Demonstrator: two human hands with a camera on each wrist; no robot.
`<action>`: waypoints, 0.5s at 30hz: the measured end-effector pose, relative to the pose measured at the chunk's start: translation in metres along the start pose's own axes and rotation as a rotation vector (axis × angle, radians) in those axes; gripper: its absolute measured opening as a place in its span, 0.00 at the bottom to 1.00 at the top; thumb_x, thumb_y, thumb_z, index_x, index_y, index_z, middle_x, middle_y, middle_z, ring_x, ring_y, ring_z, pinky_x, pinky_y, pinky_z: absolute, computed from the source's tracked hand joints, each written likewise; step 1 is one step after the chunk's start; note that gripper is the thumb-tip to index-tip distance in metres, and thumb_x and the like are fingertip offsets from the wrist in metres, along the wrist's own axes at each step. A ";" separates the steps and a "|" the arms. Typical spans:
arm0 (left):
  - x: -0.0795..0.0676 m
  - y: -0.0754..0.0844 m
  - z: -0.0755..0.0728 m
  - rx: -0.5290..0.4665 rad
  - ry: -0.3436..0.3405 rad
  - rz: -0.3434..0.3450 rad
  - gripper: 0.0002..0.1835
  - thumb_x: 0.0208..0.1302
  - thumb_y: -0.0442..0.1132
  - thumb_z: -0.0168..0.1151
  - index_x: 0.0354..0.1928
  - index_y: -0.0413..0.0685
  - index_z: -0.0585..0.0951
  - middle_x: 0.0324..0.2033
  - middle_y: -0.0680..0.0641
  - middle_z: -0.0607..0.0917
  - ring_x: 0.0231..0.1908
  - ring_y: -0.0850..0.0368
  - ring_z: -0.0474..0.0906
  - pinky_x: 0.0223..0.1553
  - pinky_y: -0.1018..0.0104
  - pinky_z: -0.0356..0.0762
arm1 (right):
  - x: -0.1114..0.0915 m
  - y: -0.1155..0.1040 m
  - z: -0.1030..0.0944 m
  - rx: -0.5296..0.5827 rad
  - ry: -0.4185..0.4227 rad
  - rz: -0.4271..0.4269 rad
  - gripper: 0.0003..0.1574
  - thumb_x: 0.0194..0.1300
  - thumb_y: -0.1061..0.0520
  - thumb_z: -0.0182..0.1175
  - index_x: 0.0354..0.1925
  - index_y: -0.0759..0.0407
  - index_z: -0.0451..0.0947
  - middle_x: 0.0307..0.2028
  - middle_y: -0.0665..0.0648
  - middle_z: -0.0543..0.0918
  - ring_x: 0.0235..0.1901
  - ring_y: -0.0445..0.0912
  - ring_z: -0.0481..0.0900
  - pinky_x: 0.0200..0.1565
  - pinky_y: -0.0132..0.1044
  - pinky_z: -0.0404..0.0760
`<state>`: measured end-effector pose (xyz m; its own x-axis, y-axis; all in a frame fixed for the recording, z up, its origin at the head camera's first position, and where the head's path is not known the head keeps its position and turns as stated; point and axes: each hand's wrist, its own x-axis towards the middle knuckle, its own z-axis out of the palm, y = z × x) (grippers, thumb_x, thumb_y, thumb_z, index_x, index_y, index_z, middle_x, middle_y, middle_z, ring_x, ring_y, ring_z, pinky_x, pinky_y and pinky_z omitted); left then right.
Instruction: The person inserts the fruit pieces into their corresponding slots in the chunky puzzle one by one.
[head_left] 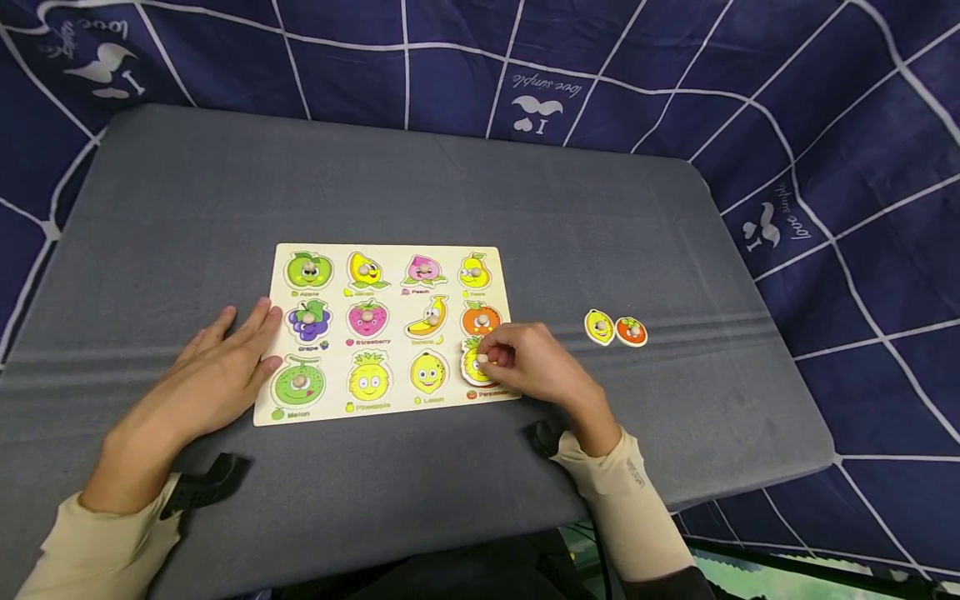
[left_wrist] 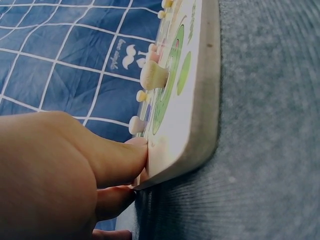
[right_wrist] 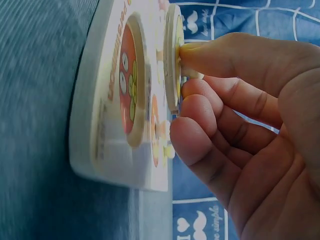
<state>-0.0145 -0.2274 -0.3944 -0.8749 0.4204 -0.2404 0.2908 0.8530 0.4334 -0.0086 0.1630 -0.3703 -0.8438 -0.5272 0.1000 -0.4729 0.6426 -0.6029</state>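
Observation:
A cream wooden fruit peg puzzle board (head_left: pixel 397 308) lies on the grey table. My right hand (head_left: pixel 540 367) pinches the knob of a pineapple piece (head_left: pixel 471 362), held just over the board's lower right corner. Below that piece, the right wrist view shows the persimmon recess (right_wrist: pixel 129 90) with no piece in it. The pineapple recess (head_left: pixel 369 377) and lemon recess (head_left: pixel 428 372) show printed pictures without knobs. At the board's left edge rests my left hand (head_left: pixel 210 379), fingers extended, its thumb (left_wrist: pixel 117 162) touching the edge beside the melon piece (head_left: pixel 298 382).
To the right of the board lie a loose lemon piece (head_left: pixel 600 327) and a persimmon piece (head_left: pixel 631 332), side by side. The grey cloth table (head_left: pixel 420 183) extends around the board. Dark blue gridded fabric (head_left: pixel 450 75) hangs behind and at the sides.

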 end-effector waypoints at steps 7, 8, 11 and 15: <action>0.000 0.000 0.000 -0.004 0.001 -0.001 0.34 0.77 0.40 0.49 0.75 0.32 0.48 0.75 0.31 0.45 0.69 0.19 0.37 0.62 0.24 0.38 | 0.008 -0.004 0.006 -0.017 -0.013 -0.038 0.04 0.54 0.65 0.67 0.29 0.58 0.82 0.21 0.45 0.75 0.22 0.36 0.72 0.27 0.29 0.73; 0.000 0.000 0.000 -0.006 0.003 0.002 0.34 0.77 0.40 0.49 0.75 0.32 0.49 0.75 0.31 0.45 0.69 0.19 0.37 0.62 0.24 0.38 | 0.008 -0.004 0.007 -0.016 -0.013 -0.040 0.04 0.55 0.65 0.67 0.28 0.57 0.82 0.21 0.45 0.75 0.22 0.36 0.72 0.27 0.28 0.73; 0.000 -0.001 0.000 -0.012 0.007 0.012 0.34 0.77 0.40 0.48 0.75 0.32 0.49 0.75 0.30 0.45 0.69 0.19 0.36 0.63 0.24 0.38 | 0.011 -0.006 0.009 -0.012 -0.016 -0.045 0.05 0.55 0.66 0.66 0.27 0.57 0.82 0.20 0.45 0.75 0.22 0.36 0.72 0.27 0.28 0.73; 0.000 -0.001 0.000 -0.015 0.007 0.013 0.34 0.78 0.40 0.48 0.75 0.32 0.49 0.74 0.30 0.45 0.70 0.19 0.36 0.63 0.24 0.37 | 0.013 -0.008 0.012 -0.003 -0.028 -0.055 0.04 0.55 0.66 0.65 0.28 0.57 0.82 0.21 0.44 0.76 0.23 0.35 0.73 0.28 0.27 0.73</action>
<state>-0.0144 -0.2285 -0.3949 -0.8738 0.4295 -0.2282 0.2968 0.8425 0.4495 -0.0125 0.1443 -0.3737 -0.8090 -0.5773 0.1107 -0.5193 0.6135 -0.5949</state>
